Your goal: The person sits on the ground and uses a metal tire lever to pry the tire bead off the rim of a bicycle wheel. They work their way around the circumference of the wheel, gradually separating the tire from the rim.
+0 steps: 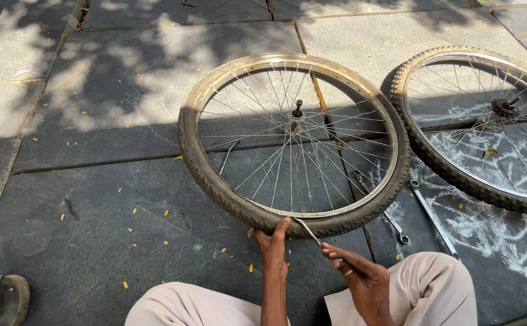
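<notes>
**Grip on tyre and lever**

Left hand point(273, 246) presses the worn black rubber tyre on its spoked steel rim point(227, 196), thumb on the tread. Right hand point(360, 274) is closed around a thin metal lever point(307, 232) wedged at the bead. Stiff, springy rubber; hold it near the rim edge. Two long spanners point(432, 218) lie right.

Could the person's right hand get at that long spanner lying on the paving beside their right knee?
Probably yes, but not freely: the right hand already holds a thin metal lever against the tyre. The spanner lies bare on the paving, nothing over it, beside the right knee.
</notes>
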